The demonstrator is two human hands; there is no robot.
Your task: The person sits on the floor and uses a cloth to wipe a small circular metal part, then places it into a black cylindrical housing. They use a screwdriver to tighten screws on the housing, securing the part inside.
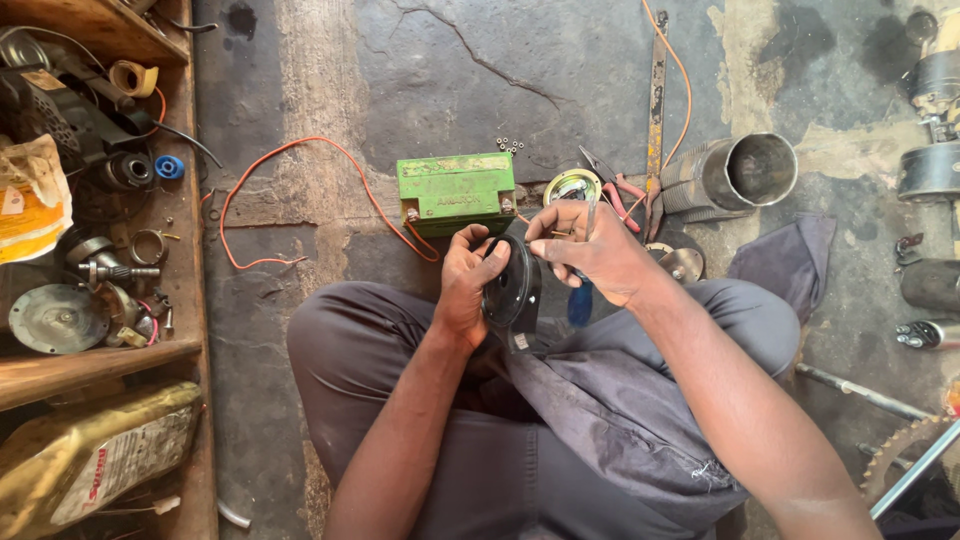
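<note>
A round black horn point(512, 290) is gripped on edge over the lap by the left hand point(463, 285), fingers closed round its rim. Just right of that grip, a blue-handled screwdriver point(581, 285) is clasped in the right hand point(590, 250), its tip at the horn's top. The work appears underway; a green battery point(456, 192) sits just beyond, unconnected to the horn.

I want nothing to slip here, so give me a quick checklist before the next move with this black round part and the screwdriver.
1. Left hand grips the black round part: ok.
2. Right hand holds the blue-handled screwdriver against the part: ok.
3. Tip seated on a screw: cannot tell, hidden.
4. Part held over the lap, above the cloth: ok.
5. Green battery and its orange wire apart from the hands: ok.
6. Red-handled pliers close by on the floor: ok.
</note>
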